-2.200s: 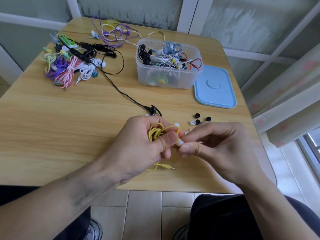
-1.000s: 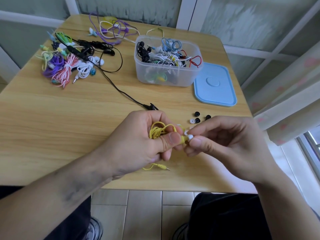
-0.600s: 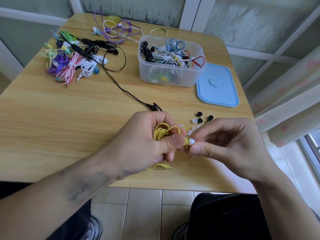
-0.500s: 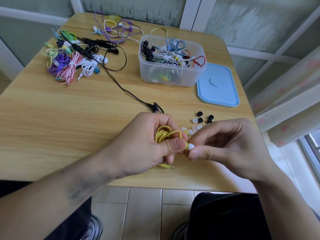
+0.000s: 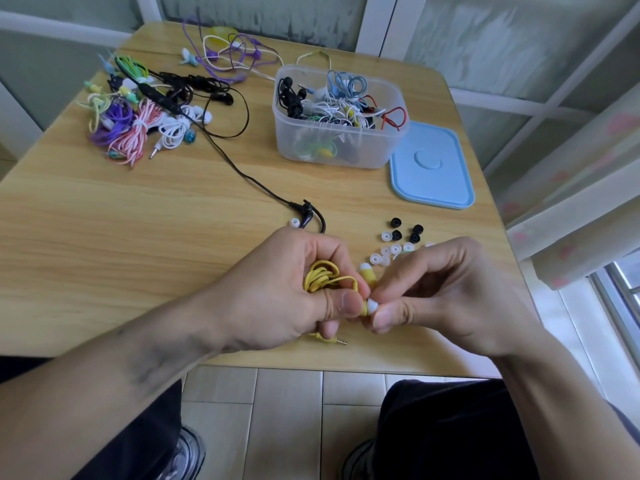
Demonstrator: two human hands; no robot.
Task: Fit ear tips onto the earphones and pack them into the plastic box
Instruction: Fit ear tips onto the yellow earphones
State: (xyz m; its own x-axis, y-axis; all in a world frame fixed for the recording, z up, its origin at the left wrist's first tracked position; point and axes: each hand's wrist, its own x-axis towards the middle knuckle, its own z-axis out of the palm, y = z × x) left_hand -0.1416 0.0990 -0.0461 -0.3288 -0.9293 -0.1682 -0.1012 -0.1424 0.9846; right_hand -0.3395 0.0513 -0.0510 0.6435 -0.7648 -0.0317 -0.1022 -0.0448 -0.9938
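Note:
My left hand (image 5: 277, 299) grips a coiled pair of yellow earphones (image 5: 320, 278) above the table's front edge. One yellow earbud pokes out past its thumb, and my right hand (image 5: 446, 292) pinches a white ear tip (image 5: 371, 305) sitting on that earbud. The second yellow earbud (image 5: 366, 271) sticks up between the hands with a white tip on it. Loose white and black ear tips (image 5: 394, 242) lie just beyond my right hand. The clear plastic box (image 5: 337, 147), holding several coiled earphones, stands at the back middle.
The box's blue lid (image 5: 431, 166) lies flat to its right. A heap of coloured earphones (image 5: 138, 123) sits at the back left, and a black cable (image 5: 242, 171) trails from it to an earbud near my left hand. The wooden table (image 5: 104, 237) ends just below the hands.
The right hand has kept working the white tip on the earbud against the left thumb. The second tipped earbud now shows between the hands. The view shifted slightly.

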